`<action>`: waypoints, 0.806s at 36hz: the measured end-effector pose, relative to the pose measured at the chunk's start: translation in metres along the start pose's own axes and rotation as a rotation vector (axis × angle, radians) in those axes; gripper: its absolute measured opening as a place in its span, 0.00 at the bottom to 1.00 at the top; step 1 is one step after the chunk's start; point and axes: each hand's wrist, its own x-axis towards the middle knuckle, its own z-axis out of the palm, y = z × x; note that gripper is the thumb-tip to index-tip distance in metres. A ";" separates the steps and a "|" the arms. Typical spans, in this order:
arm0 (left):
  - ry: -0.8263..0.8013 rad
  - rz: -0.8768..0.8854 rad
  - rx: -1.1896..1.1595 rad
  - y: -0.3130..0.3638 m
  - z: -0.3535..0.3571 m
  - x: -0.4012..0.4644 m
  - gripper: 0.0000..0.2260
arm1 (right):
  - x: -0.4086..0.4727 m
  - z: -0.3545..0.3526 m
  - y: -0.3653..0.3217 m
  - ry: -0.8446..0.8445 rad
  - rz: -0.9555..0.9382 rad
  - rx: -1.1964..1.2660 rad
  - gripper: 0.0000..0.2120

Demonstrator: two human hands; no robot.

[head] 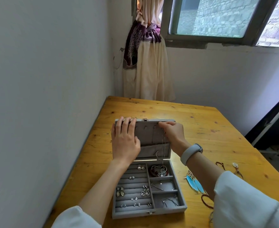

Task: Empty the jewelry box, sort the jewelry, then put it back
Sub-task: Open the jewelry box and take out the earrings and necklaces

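- The left hand [124,140] lies spread flat against the upright lid [153,139] of the jewelry box [149,211], seemingly steadying it.
- The right hand [172,134] pinches a thin necklace chain [163,145] at the lid's hooks, probably hanging it there.
- Below both wrists, the tray holds earrings [132,191] in rows.
- Feather earrings [194,183] wait under the right forearm, likely unsorted.

— Daylight from the window [213,17], soft and cool; dim on the left wall [44,79].
— Sharp mid-frame, faint shadows across the table [193,122]. Wide-angle bending near edges, slight softness there.
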 end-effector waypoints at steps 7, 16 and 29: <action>0.005 0.018 0.005 0.001 -0.002 -0.003 0.32 | 0.000 0.000 -0.002 -0.041 -0.014 -0.103 0.10; 0.017 0.053 0.022 0.001 -0.007 -0.008 0.33 | -0.004 0.000 0.002 -0.108 0.101 -0.221 0.13; 0.011 0.045 0.014 0.003 -0.007 -0.008 0.34 | -0.013 0.000 0.003 -0.046 0.181 0.053 0.10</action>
